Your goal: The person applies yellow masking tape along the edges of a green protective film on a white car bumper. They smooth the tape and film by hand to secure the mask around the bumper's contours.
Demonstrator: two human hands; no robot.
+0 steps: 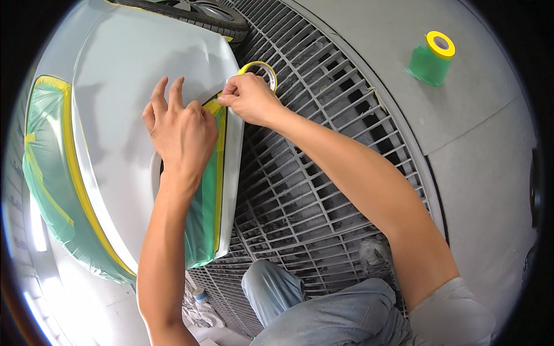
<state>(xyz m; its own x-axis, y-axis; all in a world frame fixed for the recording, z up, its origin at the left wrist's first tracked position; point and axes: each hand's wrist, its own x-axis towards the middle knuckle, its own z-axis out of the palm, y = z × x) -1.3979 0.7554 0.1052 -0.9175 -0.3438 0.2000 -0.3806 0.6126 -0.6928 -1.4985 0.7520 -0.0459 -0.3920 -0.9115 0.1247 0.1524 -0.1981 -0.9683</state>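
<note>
A pale grey car bumper point(130, 63) fills the left side, with a recess covered by green masking film point(202, 230) edged in yellow masking tape point(220, 173). My left hand point(183, 135) lies over the recess's upper end. Its thumb and index finger are bent together at the tape, their tips partly hidden, while the other fingers stick up. Close on its right, my right hand point(249, 99) pinches the same tape in its fingertips. Behind the right hand's knuckles shows a roll of yellow masking tape point(273, 78), partly hidden by that hand.
Metal floor grating point(323, 196) runs below and right of the bumper. A yellow-rimmed roll of green masking film point(430, 63) stands on the grey floor. A tyre point(222, 20) is at the top. More green film point(49, 167) covers the lamp area at left. My bent knees point(271, 288) are low in view.
</note>
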